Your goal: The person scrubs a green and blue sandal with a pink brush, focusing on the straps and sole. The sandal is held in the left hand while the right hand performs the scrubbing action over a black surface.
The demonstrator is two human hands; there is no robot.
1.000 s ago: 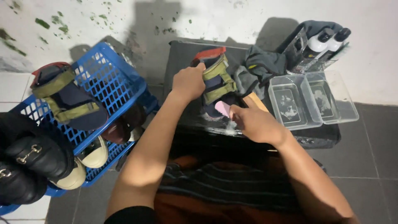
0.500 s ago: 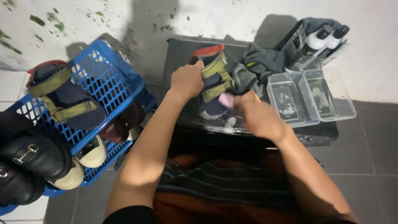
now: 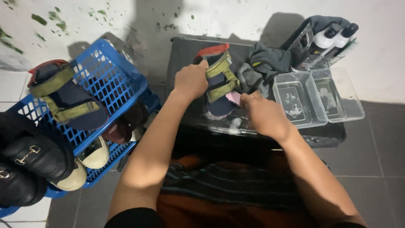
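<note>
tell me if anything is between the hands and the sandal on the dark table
Nothing visible. The left hand already grips the navy sandal with olive straps at its heel end, and the right hand presses a pink brush against its side. The grey cloth and clear plastic tubs lie off to the right.
</note>
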